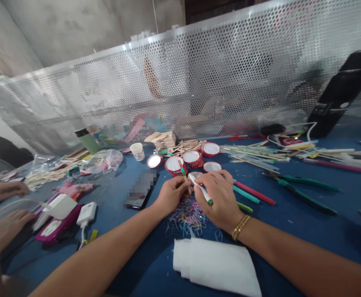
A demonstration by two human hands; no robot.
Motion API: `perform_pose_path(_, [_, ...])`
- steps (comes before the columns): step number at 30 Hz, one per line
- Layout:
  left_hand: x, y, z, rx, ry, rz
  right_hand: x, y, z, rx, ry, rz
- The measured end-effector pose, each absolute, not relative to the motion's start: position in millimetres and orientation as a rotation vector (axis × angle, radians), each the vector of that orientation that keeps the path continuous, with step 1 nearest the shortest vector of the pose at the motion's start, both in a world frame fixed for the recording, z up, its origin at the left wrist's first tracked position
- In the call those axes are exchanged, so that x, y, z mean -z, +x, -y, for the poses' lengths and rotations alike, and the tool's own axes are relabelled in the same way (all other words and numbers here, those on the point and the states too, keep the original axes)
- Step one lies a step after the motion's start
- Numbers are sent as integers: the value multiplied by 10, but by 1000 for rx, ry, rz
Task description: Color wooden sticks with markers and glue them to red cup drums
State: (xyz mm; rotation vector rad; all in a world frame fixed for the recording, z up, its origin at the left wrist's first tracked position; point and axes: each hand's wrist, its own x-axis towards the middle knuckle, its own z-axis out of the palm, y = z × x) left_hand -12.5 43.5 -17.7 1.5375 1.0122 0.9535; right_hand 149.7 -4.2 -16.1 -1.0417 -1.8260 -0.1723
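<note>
My right hand [220, 200] grips a white glue pen with a green tip [200, 188], held across the fingers. My left hand [171, 194] pinches a small craft piece with a red and green stick [182, 169] rising from it; the two hands meet over a heap of thin coloured rubber bands [186, 216] on the blue table [291, 231]. A gold bracelet [240, 227] is on my right wrist. Just beyond my hands stand several small red-rimmed round cups with white tops [192, 157].
Green-handled pliers [304, 189], red and green pens [254, 193] and loose wooden sticks [261, 152] lie right. A phone [141, 189], chargers [86, 212], white cloth [217, 266] and paper cup [137, 151] lie near. Another person's hands [1, 192] rest far left. A perforated metal screen [199, 82] closes the back.
</note>
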Motion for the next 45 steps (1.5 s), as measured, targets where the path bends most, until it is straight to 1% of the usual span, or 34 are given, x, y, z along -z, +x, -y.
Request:
perform_pose_path(8, [135, -130, -418, -966, 1595, -1006, 142, 1462, 69, 138, -978, 1891])
perform_pose_path(45, [131, -121, -413, -940, 1583, -1024, 152, 1494, 41, 164, -1007, 1847])
